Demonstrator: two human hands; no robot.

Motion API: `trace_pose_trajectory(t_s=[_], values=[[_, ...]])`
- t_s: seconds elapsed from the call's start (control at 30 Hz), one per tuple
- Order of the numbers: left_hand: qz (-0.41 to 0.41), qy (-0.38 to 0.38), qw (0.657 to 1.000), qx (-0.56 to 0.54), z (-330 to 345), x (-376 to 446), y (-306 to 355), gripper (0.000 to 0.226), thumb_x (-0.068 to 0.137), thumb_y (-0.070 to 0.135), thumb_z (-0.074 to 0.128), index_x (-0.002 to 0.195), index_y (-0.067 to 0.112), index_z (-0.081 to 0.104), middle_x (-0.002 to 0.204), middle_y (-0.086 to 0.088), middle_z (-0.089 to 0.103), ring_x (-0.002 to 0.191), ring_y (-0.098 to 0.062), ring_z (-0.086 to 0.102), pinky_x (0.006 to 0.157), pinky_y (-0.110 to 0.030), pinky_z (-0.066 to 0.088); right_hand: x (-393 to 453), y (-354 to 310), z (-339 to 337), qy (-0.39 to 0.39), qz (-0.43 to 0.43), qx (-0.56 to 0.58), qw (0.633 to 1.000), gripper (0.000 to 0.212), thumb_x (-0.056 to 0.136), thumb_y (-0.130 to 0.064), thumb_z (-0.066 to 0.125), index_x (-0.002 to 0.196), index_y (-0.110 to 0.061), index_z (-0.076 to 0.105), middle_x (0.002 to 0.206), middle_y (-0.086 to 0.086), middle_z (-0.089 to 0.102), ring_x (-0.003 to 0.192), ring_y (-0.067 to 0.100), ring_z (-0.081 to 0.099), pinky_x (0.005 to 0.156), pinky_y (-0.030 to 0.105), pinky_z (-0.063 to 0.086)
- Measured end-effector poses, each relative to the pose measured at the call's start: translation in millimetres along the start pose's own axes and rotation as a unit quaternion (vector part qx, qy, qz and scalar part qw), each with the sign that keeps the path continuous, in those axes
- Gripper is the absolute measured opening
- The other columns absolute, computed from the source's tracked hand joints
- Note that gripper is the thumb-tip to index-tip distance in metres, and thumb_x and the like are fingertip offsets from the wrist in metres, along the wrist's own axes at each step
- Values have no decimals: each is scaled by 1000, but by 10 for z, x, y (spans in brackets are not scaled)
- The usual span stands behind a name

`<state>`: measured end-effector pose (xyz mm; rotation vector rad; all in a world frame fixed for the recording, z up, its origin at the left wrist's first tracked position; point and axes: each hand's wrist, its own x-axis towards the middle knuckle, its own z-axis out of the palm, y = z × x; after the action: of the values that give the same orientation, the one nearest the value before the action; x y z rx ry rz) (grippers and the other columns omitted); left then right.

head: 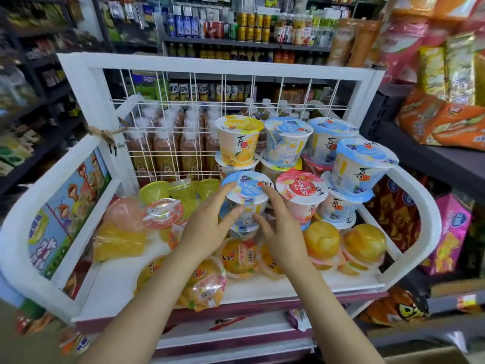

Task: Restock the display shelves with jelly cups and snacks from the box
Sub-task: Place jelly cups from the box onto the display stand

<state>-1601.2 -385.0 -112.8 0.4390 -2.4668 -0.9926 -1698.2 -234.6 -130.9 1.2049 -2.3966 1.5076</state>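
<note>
A blue-lidded jelly cup [248,191] stands on another cup in the white display rack [210,65]. My left hand [210,224] holds its left side, fingers at the lid rim and thumb on the wall. My right hand [280,229] holds its right side the same way. A pink-lidded cup [301,191] stands touching it on the right. Behind are a yellow cup [238,137] and more blue cups [363,164], stacked two or three high. Round orange fruit jellies [364,243] lie along the shelf front.
Loose green, pink and yellow jellies [157,214] lie on the shelf's left side, with bare white shelf [118,274] in front of them. Bottled tea [162,148] stands behind the wire grid. Snack bags [441,122] fill the dark shelves at right.
</note>
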Motion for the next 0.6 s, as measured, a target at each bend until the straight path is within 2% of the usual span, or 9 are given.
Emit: trace_pose_trajectory(t_s=[0.07,0.13,0.23,0.27,0.33,0.4,0.47,0.53,0.6], values=[[16,-2,1000,16,-61,-74,0,58,99,46,52,152,41,30,158,12,32,143,-10,31,108,-28,31,-54,-23,10,15,-9,-13,1000,65,97,-23,61,151,-38,28,147,-8,48,117,14,62,88,39,57],[27,19,999,36,-149,-213,-78,60,100,37,55,154,38,29,159,12,31,146,-8,27,116,-33,27,-174,-51,20,53,-5,-60,997,69,96,-23,62,153,-35,24,141,-3,51,104,15,65,73,36,59],[-1,73,996,52,-296,-487,-347,49,97,40,54,144,35,45,156,10,35,146,-12,28,118,-50,28,-355,-138,71,112,-22,-92,989,53,93,-17,63,142,-20,43,109,-1,61,83,13,60,59,39,55],[-15,84,994,64,-339,-572,-438,47,94,45,52,139,33,51,155,8,37,146,-15,30,117,-53,30,-380,-164,111,100,-39,-93,990,41,93,-18,61,132,-17,52,98,-2,60,79,12,58,59,41,54],[-29,87,992,83,-390,-714,-594,48,89,54,47,131,33,58,154,9,37,145,-18,31,116,-54,30,-391,-227,231,25,-53,-81,995,26,91,-26,58,113,-15,63,92,-5,58,79,12,55,63,41,52],[-33,71,995,69,-405,-827,-694,44,88,57,48,128,41,56,152,15,35,146,-16,26,119,-50,26,-405,-326,370,-85,-53,-62,993,35,88,-42,57,114,-19,64,100,-5,58,89,13,56,75,36,51],[-25,53,997,46,-418,-898,-769,43,89,60,45,131,53,48,151,22,31,147,-7,19,120,-42,20,-444,-417,519,-184,-64,-99,976,59,81,-62,58,127,-26,58,115,-5,57,108,15,53,89,29,42],[-21,40,998,43,-437,-934,-839,46,90,65,42,135,60,41,155,25,26,149,-3,13,121,-40,17,-516,-453,648,-226,-74,-151,959,81,71,-69,68,139,-30,46,128,-6,51,121,15,45,90,22,24],[-24,29,999,36,-454,-951,-891,46,91,66,42,136,63,35,156,31,19,150,0,8,122,-40,15,-592,-456,710,-215,-88,-174,957,97,65,-71,75,144,-31,35,135,-9,47,126,12,39,92,20,12]])
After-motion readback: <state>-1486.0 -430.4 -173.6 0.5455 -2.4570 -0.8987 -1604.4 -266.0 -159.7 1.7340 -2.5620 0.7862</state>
